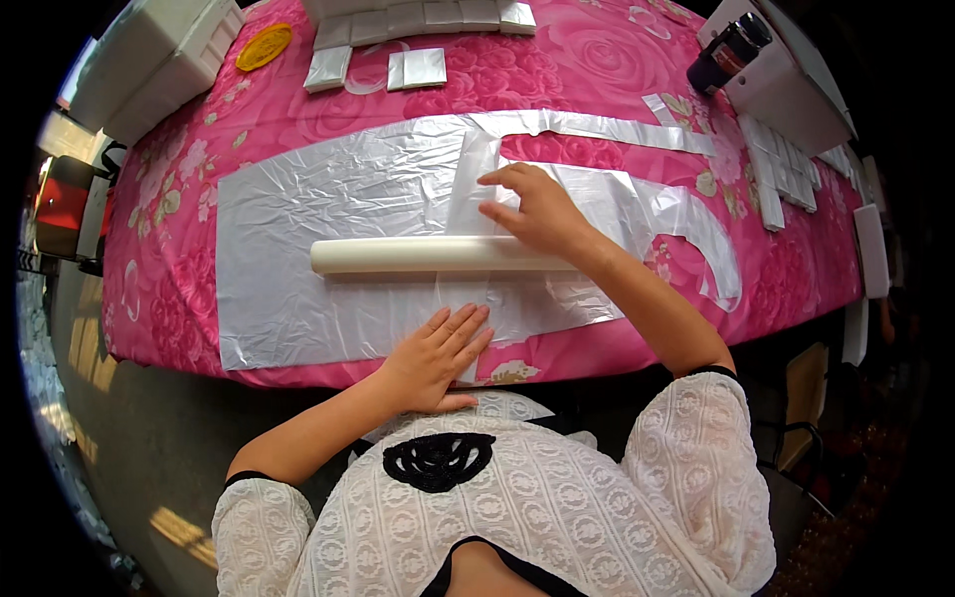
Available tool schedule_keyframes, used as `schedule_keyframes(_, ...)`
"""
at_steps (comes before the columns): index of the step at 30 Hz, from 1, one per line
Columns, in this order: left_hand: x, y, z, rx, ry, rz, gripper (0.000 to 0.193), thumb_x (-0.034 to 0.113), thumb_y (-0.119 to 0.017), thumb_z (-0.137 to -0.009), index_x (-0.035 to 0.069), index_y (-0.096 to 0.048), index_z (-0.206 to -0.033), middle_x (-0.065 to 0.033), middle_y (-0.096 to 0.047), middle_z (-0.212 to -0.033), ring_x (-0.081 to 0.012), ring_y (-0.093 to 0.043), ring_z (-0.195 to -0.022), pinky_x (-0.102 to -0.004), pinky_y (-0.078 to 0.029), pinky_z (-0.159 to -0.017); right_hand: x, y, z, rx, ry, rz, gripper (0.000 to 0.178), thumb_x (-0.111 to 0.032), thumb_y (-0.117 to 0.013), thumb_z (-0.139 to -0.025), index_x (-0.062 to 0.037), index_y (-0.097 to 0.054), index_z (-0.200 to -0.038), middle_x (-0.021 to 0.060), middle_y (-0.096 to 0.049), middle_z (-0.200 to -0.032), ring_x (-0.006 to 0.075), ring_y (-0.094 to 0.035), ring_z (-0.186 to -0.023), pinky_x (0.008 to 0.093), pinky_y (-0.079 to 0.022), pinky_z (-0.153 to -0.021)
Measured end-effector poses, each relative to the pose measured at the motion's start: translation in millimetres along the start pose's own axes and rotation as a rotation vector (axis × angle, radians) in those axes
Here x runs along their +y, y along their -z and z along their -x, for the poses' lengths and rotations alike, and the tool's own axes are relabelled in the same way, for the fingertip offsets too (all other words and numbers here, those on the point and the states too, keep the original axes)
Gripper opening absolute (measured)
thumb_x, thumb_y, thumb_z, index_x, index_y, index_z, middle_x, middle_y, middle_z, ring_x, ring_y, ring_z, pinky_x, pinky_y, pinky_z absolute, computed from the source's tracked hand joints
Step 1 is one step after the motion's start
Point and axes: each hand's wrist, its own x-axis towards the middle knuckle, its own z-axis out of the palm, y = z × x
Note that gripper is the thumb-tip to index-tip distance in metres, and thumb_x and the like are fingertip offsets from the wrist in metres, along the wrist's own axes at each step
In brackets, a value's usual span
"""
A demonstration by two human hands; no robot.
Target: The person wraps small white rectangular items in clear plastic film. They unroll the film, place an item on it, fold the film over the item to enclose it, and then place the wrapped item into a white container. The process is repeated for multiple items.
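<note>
**Hands on plastic sheet, roll between them**

I see a white roll (438,255) lying crosswise on a clear plastic sheet (328,199), which is spread over the pink flowered tablecloth (179,289). Left hand (438,350) is flat, fingers together & stretched out, pressing the sheet at the near table edge, just below the roll. Right hand (532,211) is on the far side of the roll w/ wrist crossing over the roll's right end; fingers are bent onto a narrow upright strip of plastic (473,179). Can't tell if it's pinching the strip or only pressing it.

Sheet's creases & cut-outs at right are hard to read; the thin film blends w/ the cloth. Roll's right end is hidden under the wrist.

Far edge: small silvery folded packets (418,68) in rows, top row cut off. White foam boxes (159,60) at far left, contents not visible. Yellow round lid (264,46) beside them. Dark jar (731,50) sits on a white box (786,95) at far right.
</note>
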Motion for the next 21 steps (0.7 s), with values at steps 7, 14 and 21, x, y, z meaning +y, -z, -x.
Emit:
schedule_keyframes(7,19,-9,-5,0.036,0.059,0.002,0.082,0.062,-0.043,-0.078,0.000,-0.036,-0.132,-0.0234,-0.024,-0.141,-0.0346,-0.022,-0.133,-0.0451,-0.016,-0.107,5,7,69,-0.004,0.109,0.294,0.041,-0.020,-0.063,-0.077,-0.0090,-0.056,-0.116,0.0102,-0.060,-0.100,0.0282,-0.055,-0.093,0.0375,-0.043,-0.082)
schedule_keyframes(14,-7,9,-11,-0.076,-0.223,0.239,0.085,0.054,-0.051,-0.077,0.000,-0.025,-0.137,-0.0188,-0.021,-0.144,-0.0304,-0.019,-0.135,-0.0440,-0.014,-0.109,75,77,83,0.290,-0.485,0.346,0.044,-0.020,-0.062,-0.079,-0.0071,-0.053,-0.120,0.0134,-0.060,-0.091,0.0295,-0.056,-0.084,0.0381,-0.044,-0.075)
schedule_keyframes(21,0,2,-11,-0.103,-0.164,-0.088,0.071,0.029,-0.055,-0.074,0.002,-0.030,-0.135,-0.0157,-0.026,-0.143,-0.0271,-0.023,-0.133,-0.0443,-0.018,-0.108,-1,40,101,-0.070,-0.035,0.135,0.045,-0.013,-0.064,-0.076,-0.0100,-0.054,-0.119,0.0123,-0.059,-0.103,0.0303,-0.053,-0.095,0.0381,-0.042,-0.084)
